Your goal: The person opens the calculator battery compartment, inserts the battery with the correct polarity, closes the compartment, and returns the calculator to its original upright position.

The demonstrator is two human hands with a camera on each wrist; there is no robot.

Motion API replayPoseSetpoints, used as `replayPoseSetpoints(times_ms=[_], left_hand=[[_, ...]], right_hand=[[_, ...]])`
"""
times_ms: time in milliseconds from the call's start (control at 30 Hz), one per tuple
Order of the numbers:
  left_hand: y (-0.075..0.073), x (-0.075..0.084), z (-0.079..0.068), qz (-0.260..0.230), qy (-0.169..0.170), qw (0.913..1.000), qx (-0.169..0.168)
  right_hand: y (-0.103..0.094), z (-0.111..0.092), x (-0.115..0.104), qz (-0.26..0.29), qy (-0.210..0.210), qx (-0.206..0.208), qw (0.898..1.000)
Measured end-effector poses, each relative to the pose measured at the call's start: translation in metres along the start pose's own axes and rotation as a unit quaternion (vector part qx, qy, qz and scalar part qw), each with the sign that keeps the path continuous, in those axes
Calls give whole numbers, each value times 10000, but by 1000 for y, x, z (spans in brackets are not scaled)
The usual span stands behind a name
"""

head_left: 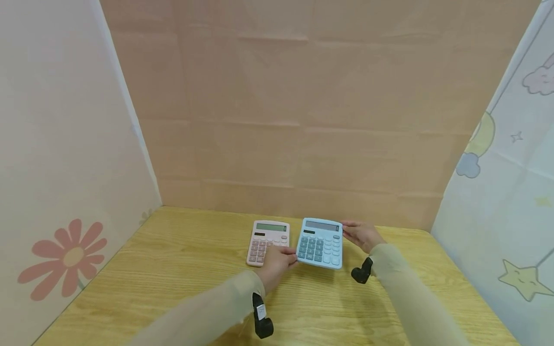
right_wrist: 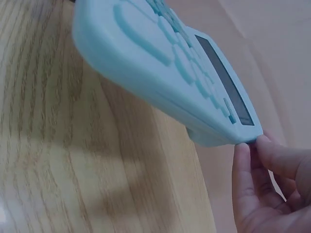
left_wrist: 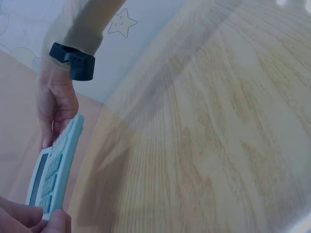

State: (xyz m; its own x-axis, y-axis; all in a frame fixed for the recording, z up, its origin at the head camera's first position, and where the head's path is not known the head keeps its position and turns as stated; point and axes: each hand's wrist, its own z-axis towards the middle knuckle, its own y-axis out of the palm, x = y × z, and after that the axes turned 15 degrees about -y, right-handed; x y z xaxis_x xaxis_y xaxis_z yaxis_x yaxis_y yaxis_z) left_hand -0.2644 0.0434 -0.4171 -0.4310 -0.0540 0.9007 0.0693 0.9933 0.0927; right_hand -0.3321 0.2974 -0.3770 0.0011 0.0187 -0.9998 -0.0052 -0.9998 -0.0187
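A light blue calculator [head_left: 320, 242] is held above the wooden table, tilted, its keys and grey display facing up. My left hand [head_left: 277, 266] pinches its lower left corner between thumb and fingers. At the upper right corner my right hand [head_left: 362, 235] grips the edge; in the right wrist view the thumb and fingertips of that hand [right_wrist: 272, 179] meet at the corner beside the display. A pink calculator [head_left: 271, 231] lies on the table just left of the blue one, its lower right part hidden behind my left hand.
The wooden table [head_left: 173, 269] reaches back to a plain tan backdrop [head_left: 294, 120]. A white panel with a flower print [head_left: 69, 259] borders the left side, and one with stars and clouds [head_left: 510, 202] the right. Both wrists carry black straps with small cameras [head_left: 263, 319].
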Motion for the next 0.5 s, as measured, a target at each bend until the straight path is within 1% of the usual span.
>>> replayPoseSetpoints(times_ms=[133,233,367,500], left_hand=[[5,-4,-1,164,-149,9997,104],[8,-7,-2,452,-185,9985,250],[12,-9,-5,816,-120,9959,359],[14,-13,-5,880,-149,9954,352]], right_hand=[[1,0,6,43,-53,-42,10000],[1,0,9,-1,-99,-165,9998],[2,1,13,-222,-114,-246,9994],[2,2,17,-460,-39,-288,9985]])
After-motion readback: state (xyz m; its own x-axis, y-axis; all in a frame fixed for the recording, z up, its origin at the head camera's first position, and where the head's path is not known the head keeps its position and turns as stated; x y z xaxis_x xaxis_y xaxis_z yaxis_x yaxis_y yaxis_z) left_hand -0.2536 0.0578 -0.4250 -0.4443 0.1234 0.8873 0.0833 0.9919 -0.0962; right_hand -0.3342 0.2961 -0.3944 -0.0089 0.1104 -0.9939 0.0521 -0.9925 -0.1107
